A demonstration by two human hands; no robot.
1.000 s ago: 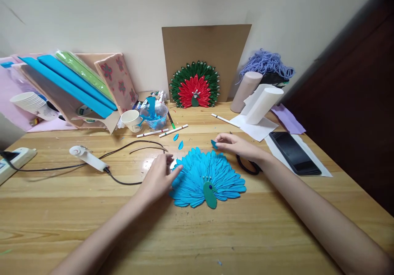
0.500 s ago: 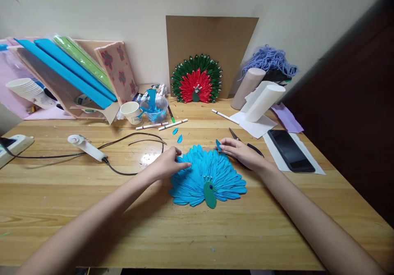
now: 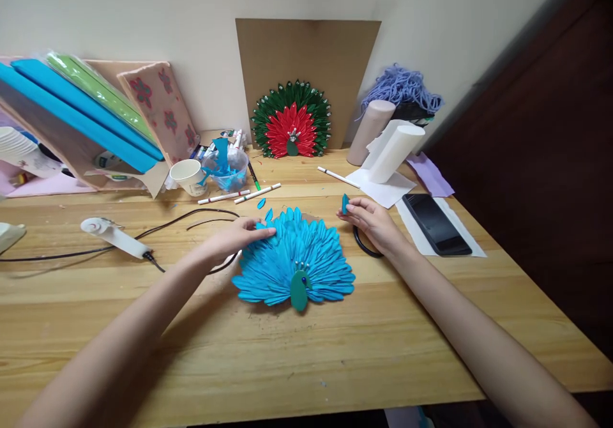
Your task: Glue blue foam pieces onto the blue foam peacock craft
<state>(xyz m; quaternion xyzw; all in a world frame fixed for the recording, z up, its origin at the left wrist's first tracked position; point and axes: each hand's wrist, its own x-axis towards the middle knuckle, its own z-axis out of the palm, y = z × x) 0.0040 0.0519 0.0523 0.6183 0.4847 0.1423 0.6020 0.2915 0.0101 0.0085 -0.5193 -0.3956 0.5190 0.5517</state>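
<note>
A blue paper peacock point(image 3: 292, 268) with layered feathers and a green body sits in the middle of the wooden table. My left hand point(image 3: 242, 235) grips its upper left edge, thumb on top and fingertips partly hidden behind the feathers. Beyond its upper right side, my right hand point(image 3: 371, 220) pinches a small blue paper feather point(image 3: 345, 204), held upright and apart from the peacock. Scissors lie partly hidden beneath my right hand; a black handle loop point(image 3: 364, 244) shows. Two loose blue paper feathers point(image 3: 261, 203) rest just past the peacock's top edge.
To the left lies a white glue gun point(image 3: 115, 239) with a black cord. Markers point(image 3: 258, 193), a paper cup point(image 3: 188, 177) and a tub of blue scraps point(image 3: 227, 175) stand behind. A red-and-green peacock point(image 3: 292, 124) leans on cardboard point(image 3: 306, 51). A phone point(image 3: 437, 225) lies right.
My right hand has lifted the blue feather away from the peacock's edge. The left hand has shifted slightly with the peacock, which looks tilted up a little. The camera view has turned right.
</note>
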